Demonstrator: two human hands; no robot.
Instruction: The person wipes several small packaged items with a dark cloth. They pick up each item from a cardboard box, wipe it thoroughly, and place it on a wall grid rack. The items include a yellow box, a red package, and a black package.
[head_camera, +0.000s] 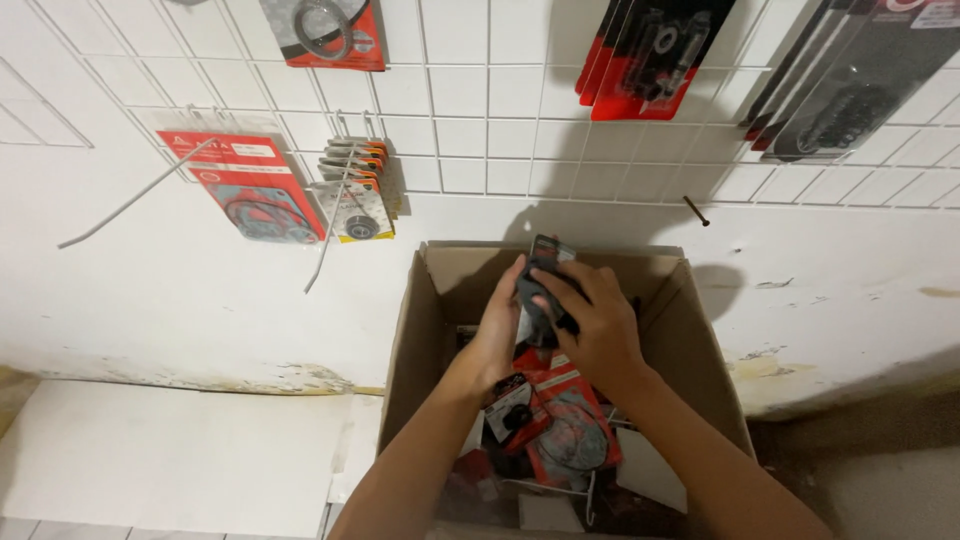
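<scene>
Both forearms extended forward; left hand (497, 322) and right hand (592, 322) meet, fingers curled in grip.

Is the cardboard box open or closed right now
Open: the cardboard box has its flaps up, packets visible inside, both hands reaching in.

packet (545, 285): small, dark, clear-fronted, flat; a pale card top shows at its 12 o'clock edge
packet pose: upright, tilted a little toward 1 o'clock
packet state: held off the pile, pinched from 9 o'clock and 3 o'clock
packet place: over the box (700, 330), near its 12 o'clock wall
box: brown cardboard, flaps open, holding red-carded packets
</scene>
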